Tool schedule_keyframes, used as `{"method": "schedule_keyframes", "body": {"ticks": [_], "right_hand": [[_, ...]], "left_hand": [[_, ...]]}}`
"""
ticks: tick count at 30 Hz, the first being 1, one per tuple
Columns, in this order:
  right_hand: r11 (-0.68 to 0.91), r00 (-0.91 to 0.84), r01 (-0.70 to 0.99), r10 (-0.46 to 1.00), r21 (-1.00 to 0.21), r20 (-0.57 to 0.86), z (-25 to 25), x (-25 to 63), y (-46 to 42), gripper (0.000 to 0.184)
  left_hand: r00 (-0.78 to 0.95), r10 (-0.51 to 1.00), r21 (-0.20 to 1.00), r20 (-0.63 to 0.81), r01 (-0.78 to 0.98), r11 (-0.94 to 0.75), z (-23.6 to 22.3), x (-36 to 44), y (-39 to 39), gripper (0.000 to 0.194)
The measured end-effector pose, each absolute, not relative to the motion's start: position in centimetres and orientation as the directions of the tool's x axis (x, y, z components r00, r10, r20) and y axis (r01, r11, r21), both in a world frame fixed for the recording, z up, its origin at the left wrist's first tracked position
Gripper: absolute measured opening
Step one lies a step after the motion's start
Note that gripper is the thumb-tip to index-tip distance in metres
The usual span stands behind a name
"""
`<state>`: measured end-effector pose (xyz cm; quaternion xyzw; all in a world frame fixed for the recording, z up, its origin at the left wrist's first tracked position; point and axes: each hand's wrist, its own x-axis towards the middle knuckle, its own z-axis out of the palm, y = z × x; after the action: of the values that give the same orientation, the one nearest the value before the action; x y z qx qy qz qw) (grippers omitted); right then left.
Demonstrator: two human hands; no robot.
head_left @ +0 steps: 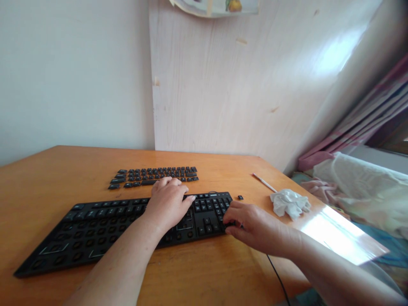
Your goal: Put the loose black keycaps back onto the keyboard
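Note:
A black keyboard [207, 214] lies across the table, its main letter area showing bare switch sockets while keys remain in the upper rows and at the right end. My left hand [168, 199] rests over its middle and upper edge, fingers apart and reaching beyond the frame. At the number pad, my right hand [247, 223] has its fingers curled and pinched at the keyboard's right edge; whatever sits between them is hidden. One loose keycap [240, 197] lies just behind the right hand. Several removed keycaps [156, 173] are laid out in rows behind the keyboard.
A crumpled white tissue [289, 203] and a thin white stick [264, 182] lie on the wooden table [79, 170] at the right. A black cable [278, 278] runs off the front edge. The wall [207, 106] stands behind; fabric [360, 191] is heaped beyond the right edge.

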<state>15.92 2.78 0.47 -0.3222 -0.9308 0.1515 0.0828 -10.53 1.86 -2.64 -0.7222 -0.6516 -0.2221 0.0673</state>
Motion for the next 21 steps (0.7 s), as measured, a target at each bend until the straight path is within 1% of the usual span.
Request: {"method": "schedule_keyframes", "body": {"ticks": [9, 13, 17, 21], "right_hand": [[0.738, -0.768, 0.566, 0.634, -0.368, 0.089, 0.0, 15.9, 2.7, 0.008], [0.742, -0.767, 0.560, 0.633, -0.370, 0.109, -0.2, 15.9, 2.3, 0.004], [0.762, -0.767, 0.564, 0.626, -0.318, 0.142, -0.9, 15.9, 1.5, 0.013], [0.753, -0.739, 0.622, 0.655, -0.212, 0.156, -1.7, 16.0, 0.5, 0.020]], "left_hand": [[0.052, 0.906, 0.225, 0.421, 0.961, -0.160, -2.6, -10.4, 1.9, 0.027], [0.067, 0.896, 0.213, 0.440, 0.961, -0.177, -2.5, -10.3, 1.8, 0.028], [0.083, 0.886, 0.186, 0.457, 0.965, -0.186, -2.3, -10.1, 1.7, 0.030], [0.085, 0.883, 0.189, 0.461, 0.963, -0.191, -2.1, -10.1, 1.7, 0.029]]}}
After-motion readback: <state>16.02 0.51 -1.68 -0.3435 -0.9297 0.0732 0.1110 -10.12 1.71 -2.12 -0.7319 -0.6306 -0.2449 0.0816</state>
